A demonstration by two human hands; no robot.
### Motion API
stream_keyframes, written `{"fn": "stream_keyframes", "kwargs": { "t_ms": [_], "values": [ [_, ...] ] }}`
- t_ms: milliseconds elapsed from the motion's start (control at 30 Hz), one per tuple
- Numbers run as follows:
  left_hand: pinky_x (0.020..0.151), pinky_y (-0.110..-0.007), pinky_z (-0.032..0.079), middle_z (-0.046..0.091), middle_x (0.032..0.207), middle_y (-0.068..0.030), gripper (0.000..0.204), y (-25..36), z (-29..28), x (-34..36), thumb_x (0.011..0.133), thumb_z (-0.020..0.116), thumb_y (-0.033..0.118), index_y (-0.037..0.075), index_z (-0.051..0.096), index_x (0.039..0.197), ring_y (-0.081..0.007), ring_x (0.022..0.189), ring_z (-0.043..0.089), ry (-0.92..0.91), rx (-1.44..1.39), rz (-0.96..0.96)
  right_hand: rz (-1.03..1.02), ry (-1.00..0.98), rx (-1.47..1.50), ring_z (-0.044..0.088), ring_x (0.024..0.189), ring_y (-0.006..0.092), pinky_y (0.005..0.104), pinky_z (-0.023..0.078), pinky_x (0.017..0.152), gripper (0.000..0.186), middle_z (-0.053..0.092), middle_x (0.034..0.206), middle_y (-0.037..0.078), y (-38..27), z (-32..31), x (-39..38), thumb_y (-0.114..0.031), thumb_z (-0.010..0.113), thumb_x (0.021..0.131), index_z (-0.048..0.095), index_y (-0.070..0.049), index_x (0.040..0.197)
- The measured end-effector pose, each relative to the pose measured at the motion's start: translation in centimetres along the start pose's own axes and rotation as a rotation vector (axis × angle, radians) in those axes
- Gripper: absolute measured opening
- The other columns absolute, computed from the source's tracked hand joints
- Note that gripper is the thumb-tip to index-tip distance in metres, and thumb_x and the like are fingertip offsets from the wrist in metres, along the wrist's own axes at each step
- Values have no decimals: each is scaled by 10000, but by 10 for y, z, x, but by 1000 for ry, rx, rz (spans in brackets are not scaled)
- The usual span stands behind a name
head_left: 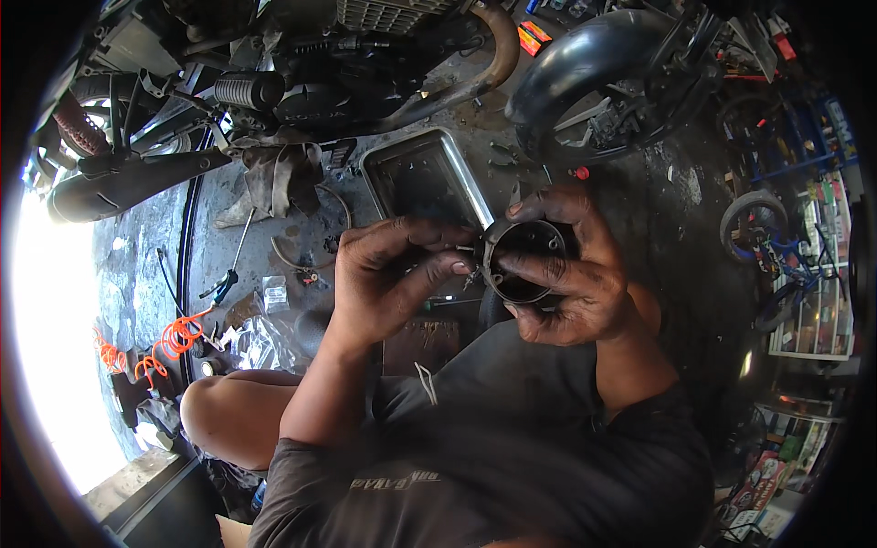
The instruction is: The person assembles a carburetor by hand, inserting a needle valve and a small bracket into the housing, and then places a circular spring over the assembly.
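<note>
In front of my chest, my right hand (pixel 585 274) grips a round, dark metal housing (pixel 491 258) with an open, ring-like rim. Its fingers wrap over the top, reach inside the ring and support it from below. My left hand (pixel 393 279) is at the housing's left edge, thumb and forefinger pinched together. A small, thin piece shows at those fingertips, too small to name. Both hands are smeared with black grease. Beyond them on the floor lies a rectangular metal tray (pixel 471 178) with dark contents.
A motorcycle (pixel 329 105) stands at the far side, with a wheel (pixel 585 68) to its right. On the left floor lie a screwdriver (pixel 225 287), an orange coiled hose (pixel 180 338) and clear plastic bags (pixel 260 345). Pliers (pixel 502 155) rest beyond the tray. Shelves (pixel 813 274) line the right.
</note>
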State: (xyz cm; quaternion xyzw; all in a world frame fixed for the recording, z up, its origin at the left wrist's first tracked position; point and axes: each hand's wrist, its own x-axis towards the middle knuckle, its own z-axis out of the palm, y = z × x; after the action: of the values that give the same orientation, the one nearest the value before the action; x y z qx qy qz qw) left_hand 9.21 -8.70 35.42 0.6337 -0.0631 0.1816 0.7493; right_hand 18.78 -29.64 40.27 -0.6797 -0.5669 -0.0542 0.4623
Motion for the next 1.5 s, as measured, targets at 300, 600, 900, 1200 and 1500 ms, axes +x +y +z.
{"fn": "stream_keyframes", "kwargs": {
  "t_ms": [300, 600, 900, 1200, 1500],
  "values": [
    [761, -299, 559, 735, 930, -121, 241, 4, 6, 3, 763, 821, 36, -17, 737, 981, -200, 863, 716, 15, 78, 192, -2, 23, 207, 598, 1123, 320, 408, 528, 910, 445, 538, 1244, 230, 1, 0, 3, -117, 798, 647, 748, -23, 1078],
    [765, -300, 544, 726, 928, -112, 246, -1, 10, 3, 742, 842, 58, -3, 745, 960, -197, 871, 701, 57, 29, 208, -10, 56, 260, 632, 1075, 312, 407, 531, 911, 441, 535, 1239, 231, 6, 5, -2, -139, 780, 647, 752, 5, 1062],
    [760, -307, 539, 727, 919, -108, 257, 1, 8, 3, 732, 849, 68, -3, 745, 956, -198, 857, 697, 78, 43, 220, -5, 67, 240, 612, 1099, 323, 402, 524, 902, 429, 542, 1236, 229, 8, 11, -5, -188, 786, 663, 756, -2, 1048],
    [740, -306, 534, 720, 902, -97, 309, 16, 9, 3, 706, 869, 83, -10, 739, 970, -183, 831, 689, 55, 107, 349, 16, 106, 478, 573, 1151, 337, 417, 483, 954, 428, 517, 1270, 238, 7, 15, -4, -182, 770, 651, 754, 23, 1026],
    [706, -289, 518, 691, 821, -131, 375, -51, -39, 16, 997, 607, 299, -69, 668, 1033, -131, 809, 655, 239, 122, -221, 43, 43, 404, 553, 1175, 352, 439, 456, 978, 436, 507, 1291, 252, 10, 5, -9, -231, 789, 660, 740, 19, 1014]
  ]
}}
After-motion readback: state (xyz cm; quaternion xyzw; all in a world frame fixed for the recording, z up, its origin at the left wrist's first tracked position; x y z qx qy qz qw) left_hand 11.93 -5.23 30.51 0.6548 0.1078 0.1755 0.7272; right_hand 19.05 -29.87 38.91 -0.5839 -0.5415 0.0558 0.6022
